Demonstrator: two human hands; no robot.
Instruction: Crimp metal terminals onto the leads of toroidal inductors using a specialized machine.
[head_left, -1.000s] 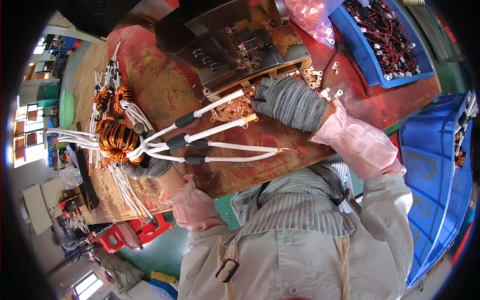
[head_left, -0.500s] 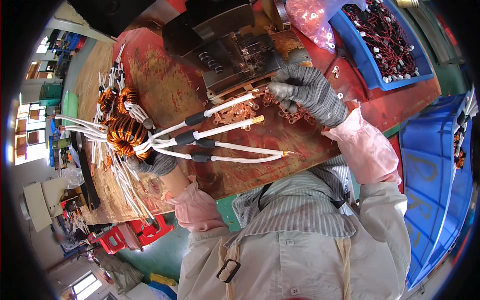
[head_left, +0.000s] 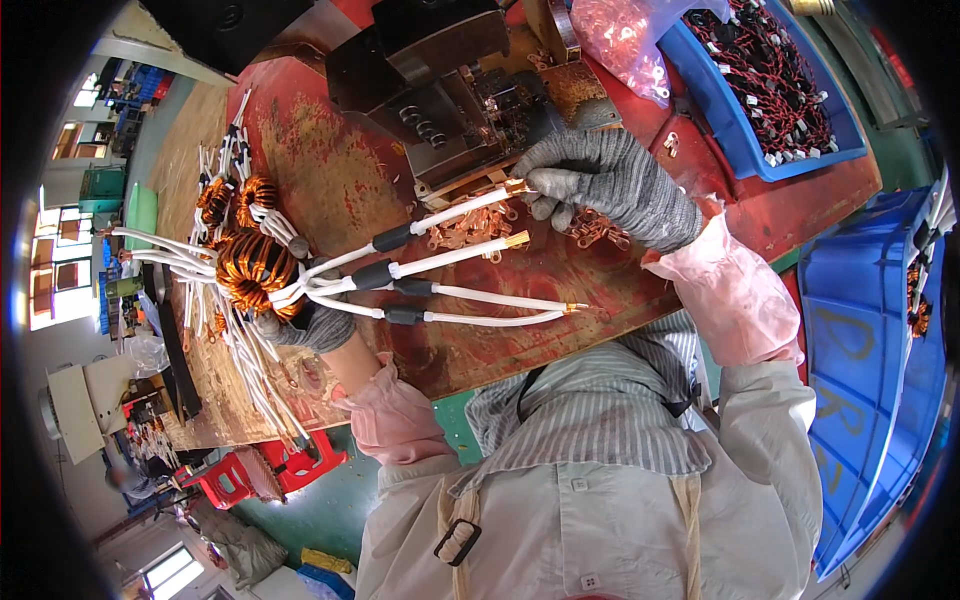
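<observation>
My left hand (head_left: pixel 318 330), in a grey knit glove, is closed around a ring-shaped coil (head_left: pixel 256 272) wound with copper wire. From the coil several white-sleeved leads (head_left: pixel 455 266) with black bands reach to the right, their copper ends bare. The gloved right hand (head_left: pixel 610 185) pinches a small copper cable lug (head_left: pixel 517 187) at the tip of the uppermost lead; the fingertips partly hide it. Just below that lead lies a pile of copper lugs (head_left: pixel 472 228) on the worn red table (head_left: pixel 370 180).
Behind my right hand stands a dark press machine (head_left: pixel 435 110). More coils (head_left: pixel 256 198) with white leads lie at the left. A clear bag of lugs (head_left: pixel 628 45) and a blue tray (head_left: pixel 850 150) of red-and-black wires are at the far right. A large blue bin (head_left: pixel 850 370) stands beside the table.
My right hand has moved slightly left, bringing its pinched fingers against the uppermost lead's tip. The left hand and the coil have hardly moved.
</observation>
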